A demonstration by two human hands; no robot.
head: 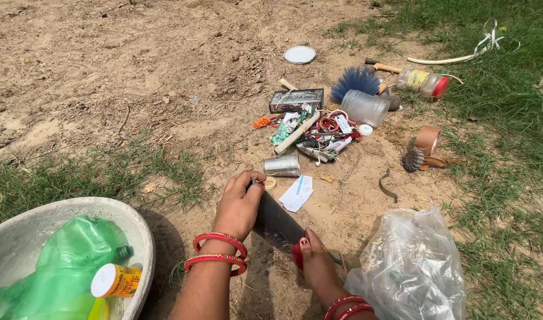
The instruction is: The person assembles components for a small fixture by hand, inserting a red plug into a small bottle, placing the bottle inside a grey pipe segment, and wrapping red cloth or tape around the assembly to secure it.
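Down on the sandy ground (pixel 105 71), near the middle of my view, my left hand (pixel 239 206) is curled shut around the far end of a dark flat blade (pixel 275 224), thumb and fingers wrapped over its top edge. My right hand (pixel 316 265) meets the near end of the same blade, fingers pressed together and pinching a small red piece (pixel 297 256) against it; how tightly I cannot tell. The blade lies slanted between both hands, low over the sand.

Just beyond my left hand stand a small metal cup (pixel 281 166), a roll of tape (pixel 271 183) and a white slip of paper (pixel 297 192), close enough to crowd the blade's far tip. Farther off spreads a heap of odds and ends (pixel 313 127), with a clear jar (pixel 364 108) and a blue brush (pixel 355 80) behind it. A crumpled clear plastic bag (pixel 410 266) sits just beside my right wrist, hemming that side. At near left a pale basin (pixel 142 237) holds a green bottle (pixel 70 266). Open sand lies far left.
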